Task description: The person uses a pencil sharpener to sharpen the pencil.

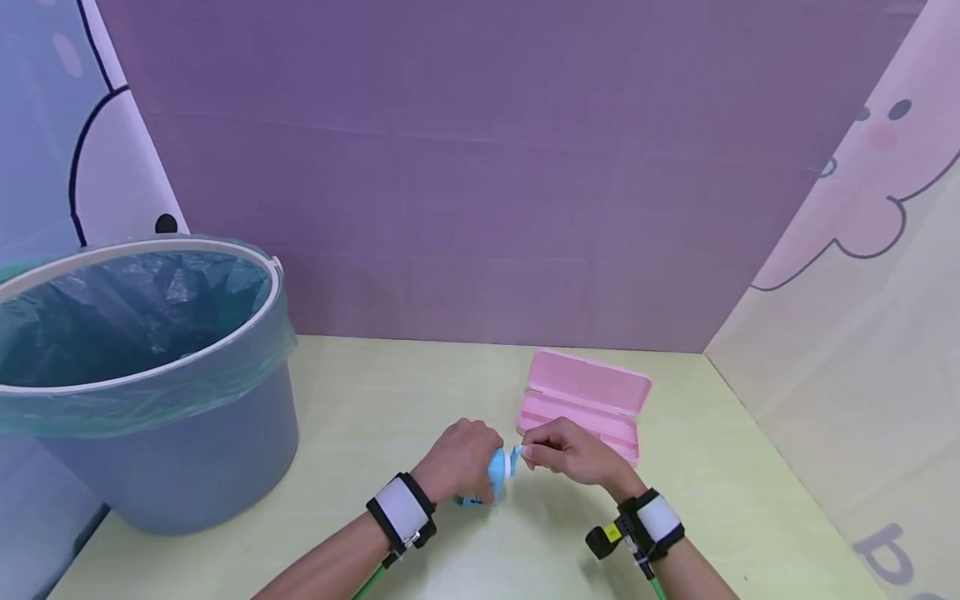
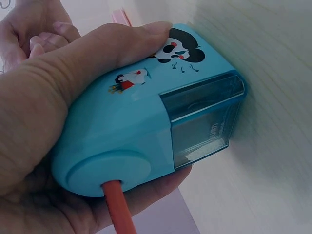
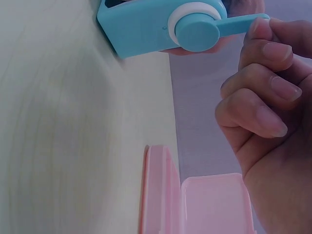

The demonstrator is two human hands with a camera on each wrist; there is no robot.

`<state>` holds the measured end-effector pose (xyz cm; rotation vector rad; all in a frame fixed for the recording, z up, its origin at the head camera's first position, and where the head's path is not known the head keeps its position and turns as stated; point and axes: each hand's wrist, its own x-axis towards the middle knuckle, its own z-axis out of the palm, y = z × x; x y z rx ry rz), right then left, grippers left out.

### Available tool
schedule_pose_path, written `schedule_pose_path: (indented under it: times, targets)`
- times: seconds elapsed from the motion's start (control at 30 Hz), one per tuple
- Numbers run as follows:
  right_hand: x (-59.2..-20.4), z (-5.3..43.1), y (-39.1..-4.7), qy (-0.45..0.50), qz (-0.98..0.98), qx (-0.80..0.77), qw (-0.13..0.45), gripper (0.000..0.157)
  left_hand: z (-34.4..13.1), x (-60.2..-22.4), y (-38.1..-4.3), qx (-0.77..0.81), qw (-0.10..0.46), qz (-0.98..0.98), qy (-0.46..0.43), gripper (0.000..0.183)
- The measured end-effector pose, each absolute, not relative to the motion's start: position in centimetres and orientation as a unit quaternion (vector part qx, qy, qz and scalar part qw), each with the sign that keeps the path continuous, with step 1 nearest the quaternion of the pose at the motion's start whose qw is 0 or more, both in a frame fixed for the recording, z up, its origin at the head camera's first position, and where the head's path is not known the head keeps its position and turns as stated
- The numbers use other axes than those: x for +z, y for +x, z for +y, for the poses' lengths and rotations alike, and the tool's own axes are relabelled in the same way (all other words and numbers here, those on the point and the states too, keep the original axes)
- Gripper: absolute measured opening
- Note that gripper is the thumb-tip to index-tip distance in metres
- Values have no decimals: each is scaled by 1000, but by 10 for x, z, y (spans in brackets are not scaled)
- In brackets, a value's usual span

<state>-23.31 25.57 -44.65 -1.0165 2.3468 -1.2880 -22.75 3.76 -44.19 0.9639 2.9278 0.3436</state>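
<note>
My left hand (image 1: 467,457) grips a light-blue crank pencil sharpener (image 2: 141,112) with printed cartoon figures and a clear shavings drawer (image 2: 204,126). A red pencil (image 2: 119,207) sticks out of the round hole at one end of the sharpener. At the opposite end, my right hand (image 1: 573,450) pinches the tip of the blue crank handle (image 3: 241,25) between thumb and forefinger; its other fingers are curled. The sharpener touches the table. Behind the right hand, an open pink pencil case (image 1: 588,383) lies on the tabletop, partly covered by that hand.
A large blue-grey bin (image 1: 187,450) with a green plastic liner stands at the left. A purple panel (image 1: 450,183) rises along the table's back edge, and a pale printed wall (image 1: 862,358) closes off the right side. The table (image 1: 375,392) is pale yellow.
</note>
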Motion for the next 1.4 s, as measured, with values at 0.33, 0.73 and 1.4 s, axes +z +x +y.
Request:
schedule_pose_path:
  times: [0.33,0.73,1.4]
  targets:
    - [-445,255,-239,-341,822,-437,130,23,38,-441,-228,108,25,944,310,43]
    - [-428,245,-233,-321,831,-438,120,22,39,-443,-226,109,22,943,314,44]
    - [-450,246,-252,-309,857,-400,97,22,36,-444,-229,116,15,939,323,41]
